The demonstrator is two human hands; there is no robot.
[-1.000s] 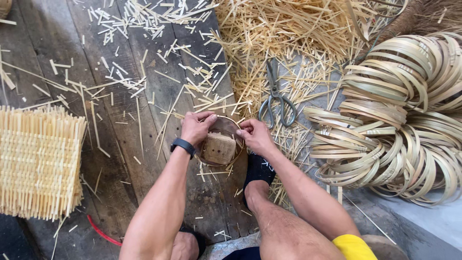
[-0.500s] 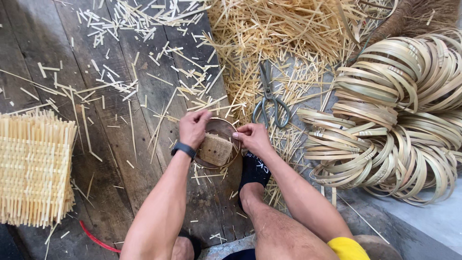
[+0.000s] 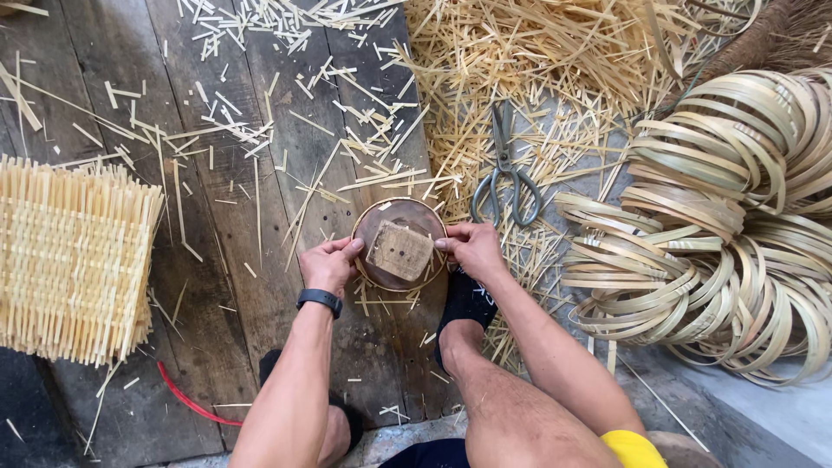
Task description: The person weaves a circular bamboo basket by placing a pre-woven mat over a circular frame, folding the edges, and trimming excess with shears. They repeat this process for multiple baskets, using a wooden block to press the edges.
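At centre frame, the left hand (image 3: pixel 328 264) and right hand (image 3: pixel 472 249) clamp opposite edges of a round wooden mould (image 3: pixel 399 243) ringed by bamboo; it looks stiff, light, probably best gripped by the rim.

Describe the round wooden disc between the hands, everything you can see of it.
The round wooden disc is dark brown with a thin pale bamboo strip around its rim. A lighter squarish wooden block with small holes sits on its middle. It lies flat on the plank floor. The left hand grips its left edge, the right hand its right edge.
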